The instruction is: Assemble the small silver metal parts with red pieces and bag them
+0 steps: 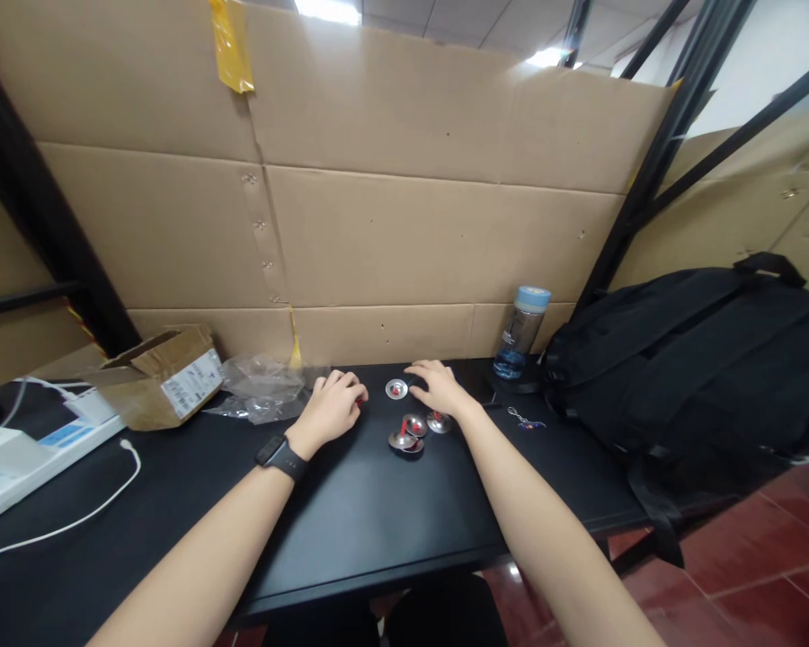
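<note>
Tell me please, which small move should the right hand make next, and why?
Perhaps the right hand should reach slightly left and pinch the single metal disc: the hand is open just beside it, and this disc lies apart from the heap of discs nearer the person.

Both forearms are bare all the way to the lower edge of the view: the left forearm [219,530] and the right forearm [543,517] are smooth and slim, narrowing evenly toward the wrists. A black watch [271,450] is strapped to the left one. Its case is small and squarish with rounded corners, its face dark and glossy; any markings on it are too small to read. The band [289,459] is black too, broad, plain and close-fitting. The right wrist [467,411] is bare. The left hand [330,409] and right hand [437,386] are ungloved, with slender fingers. The legs [445,613], partly hidden, are in black clothing, its details lost in shadow.
</note>
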{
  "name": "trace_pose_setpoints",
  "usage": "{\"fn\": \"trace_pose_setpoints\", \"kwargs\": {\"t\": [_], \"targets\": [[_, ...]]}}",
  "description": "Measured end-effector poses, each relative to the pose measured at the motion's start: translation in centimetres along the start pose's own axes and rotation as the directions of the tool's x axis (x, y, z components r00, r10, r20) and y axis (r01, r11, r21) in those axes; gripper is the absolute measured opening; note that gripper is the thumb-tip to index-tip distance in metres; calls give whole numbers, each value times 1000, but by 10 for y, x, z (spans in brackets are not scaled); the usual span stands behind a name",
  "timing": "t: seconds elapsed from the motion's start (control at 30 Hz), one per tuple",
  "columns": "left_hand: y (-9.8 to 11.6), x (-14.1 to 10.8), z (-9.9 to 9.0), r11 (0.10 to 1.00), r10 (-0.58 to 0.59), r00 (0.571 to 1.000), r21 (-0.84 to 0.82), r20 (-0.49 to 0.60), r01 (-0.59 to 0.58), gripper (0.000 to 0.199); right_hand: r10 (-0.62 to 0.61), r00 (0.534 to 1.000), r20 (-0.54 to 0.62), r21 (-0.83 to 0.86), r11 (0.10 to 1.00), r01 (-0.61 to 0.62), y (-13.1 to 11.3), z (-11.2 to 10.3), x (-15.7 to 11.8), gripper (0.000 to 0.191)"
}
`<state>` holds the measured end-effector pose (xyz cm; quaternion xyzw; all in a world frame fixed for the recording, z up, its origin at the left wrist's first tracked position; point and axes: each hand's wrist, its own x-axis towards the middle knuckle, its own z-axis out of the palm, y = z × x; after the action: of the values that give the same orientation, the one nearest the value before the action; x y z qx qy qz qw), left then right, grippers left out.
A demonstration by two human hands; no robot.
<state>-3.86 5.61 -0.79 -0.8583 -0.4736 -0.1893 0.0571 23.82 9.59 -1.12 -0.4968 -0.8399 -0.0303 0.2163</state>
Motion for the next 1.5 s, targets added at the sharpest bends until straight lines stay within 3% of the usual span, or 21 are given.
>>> {"fn": "trace_pose_setpoints", "kwargs": {"t": [0.1, 0.23, 0.47, 0.6, 0.7, 0.83, 0.93, 1.0, 1.2, 1.3, 1.4, 1.5], "targets": [[3, 0, 0, 1000, 5, 1000, -19, -10, -5, 28, -93, 993, 72, 29, 995, 91, -14, 11, 6, 26], [4, 1, -1, 999, 7, 1000, -47, 4, -7, 34, -43, 994, 97, -30, 998, 46, -25, 22, 12, 20], [3, 2, 1, 996, -2, 1000, -94, 10, 3, 31, 21, 1000, 3, -153, 988, -20, -37, 21, 8, 24], [4, 3, 2, 984, -20, 998, -176, -52, 11, 26, 70, 998, 3, -7, 998, -70, -38, 15, 6, 21], [6, 5, 8, 934, -73, 992, -355, -102, 32, 31, 31, 999, -11, 191, 981, -29, -40, 12, 4, 16], [11, 5, 17, 795, -42, 998, -606, -35, 12, 64, -27, 997, -69, 544, 837, 60, -50, 11, 4, 12], [13, 7, 21, 721, -22, 1000, -692, 19, 29, 42, 21, 999, -34, 799, 601, 14, -61, 14, 5, 14], [13, 9, 22, 660, -54, 998, -750, 10, 43, 29, 79, 997, -1, 882, 470, -37, -65, 16, 6, 16], [13, 15, 22, 408, -235, 967, -913, -94, 10, 32, 181, 982, 56, 923, 365, -120, -73, 15, 5, 24], [13, 13, 24, 328, -267, 960, -945, -83, 10, 38, 172, 982, 77, 928, 348, -134, -77, 16, 5, 23], [13, 13, 26, 343, -256, 964, -939, -76, 16, 35, 151, 984, 95, 918, 370, -145, -81, 20, 5, 24], [11, 13, 23, 402, -268, 959, -915, -93, 24, 29, 167, 986, 22, 861, 497, -103, -80, 19, 3, 22]]}}
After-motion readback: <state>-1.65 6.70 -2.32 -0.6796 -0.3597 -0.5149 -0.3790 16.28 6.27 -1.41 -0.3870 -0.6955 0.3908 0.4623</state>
